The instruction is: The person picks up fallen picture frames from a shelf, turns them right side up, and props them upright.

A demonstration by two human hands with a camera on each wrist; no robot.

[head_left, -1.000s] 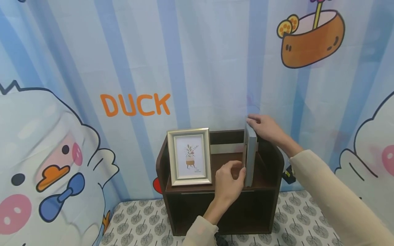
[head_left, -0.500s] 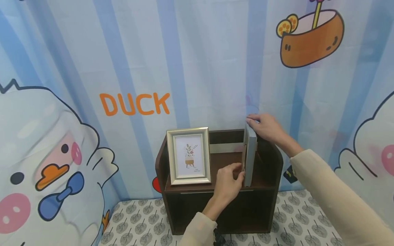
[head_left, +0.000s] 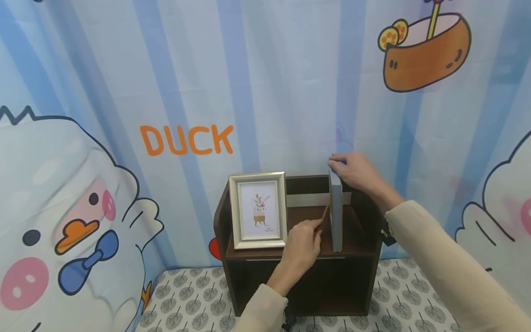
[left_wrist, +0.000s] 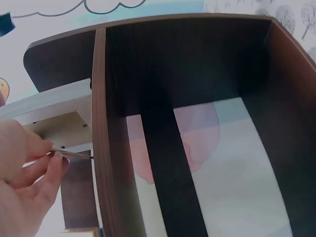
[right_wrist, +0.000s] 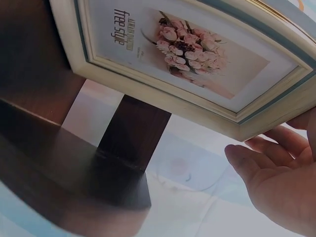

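Observation:
In the head view a picture frame stands edge-on on the upper board of a dark brown shelf. My right hand holds its top edge, the fingers bent over it. From the right wrist view the frame's cream front shows a print of pink flowers. My left hand pinches a thin brown support leg between thumb and fingers, and the leg angles out behind the frame. The left wrist view shows that leg at the fingertips, with part of the frame's back above.
A second, pale gold frame with a plant print stands on the left of the upper board. Below lies a dark open compartment. A cloth with tree prints lies under the shelf, and a striped cartoon curtain hangs behind.
My left hand has drawn left, swinging the support leg out from the frame's back. The frame has shifted slightly left, with my right hand still on its top.

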